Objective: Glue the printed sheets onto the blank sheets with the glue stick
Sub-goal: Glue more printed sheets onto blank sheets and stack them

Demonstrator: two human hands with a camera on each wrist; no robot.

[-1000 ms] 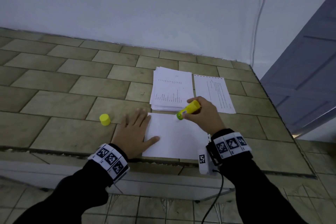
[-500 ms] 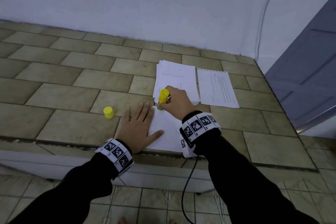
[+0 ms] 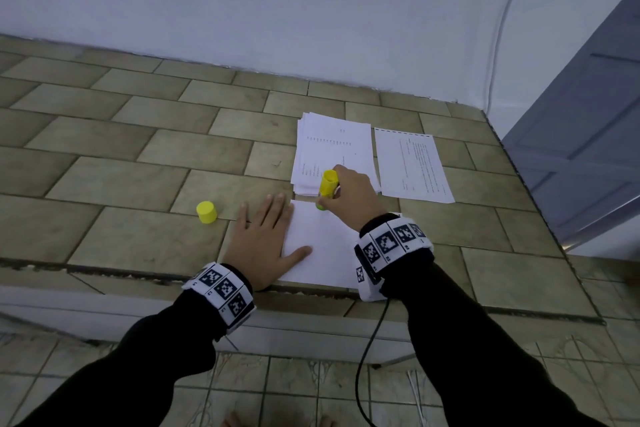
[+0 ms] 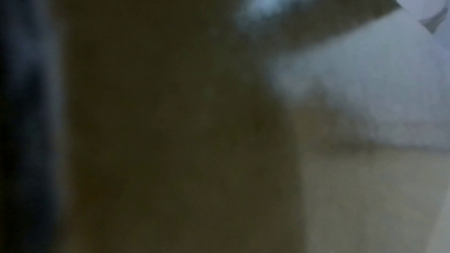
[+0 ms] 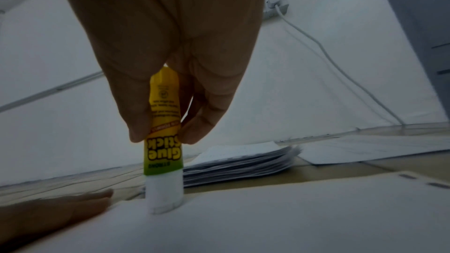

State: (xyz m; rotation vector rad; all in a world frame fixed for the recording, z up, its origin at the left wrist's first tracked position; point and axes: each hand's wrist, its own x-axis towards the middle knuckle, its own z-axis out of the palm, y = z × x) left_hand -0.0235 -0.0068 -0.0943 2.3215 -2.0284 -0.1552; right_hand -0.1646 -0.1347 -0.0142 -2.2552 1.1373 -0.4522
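My right hand (image 3: 349, 199) had its grip closed around the glue stick (image 3: 327, 185), fingers and thumb pinching the yellow barrel, which stood nearly upright; from the right wrist view the white glue end (image 5: 164, 195) was touching the blank sheet (image 3: 322, 246) close to its far left corner. My left hand (image 3: 265, 239) lay flat and open, fingers straight and spread, with the palm on the tiled desk (image 3: 145, 163) and the thumb pressing on the blank sheet's left edge. That sheet sat at the near edge of the desk, partly under my right wrist. Just beyond it I saw the stack of printed sheets (image 3: 334, 149), and beside the stack to the right a single printed sheet (image 3: 412, 165) lay flat. The yellow cap (image 3: 206, 212) stood on the desk to the left of my left hand, apart from it. The left wrist view was dark and blurred, showing only a pale patch of paper (image 4: 380, 88).
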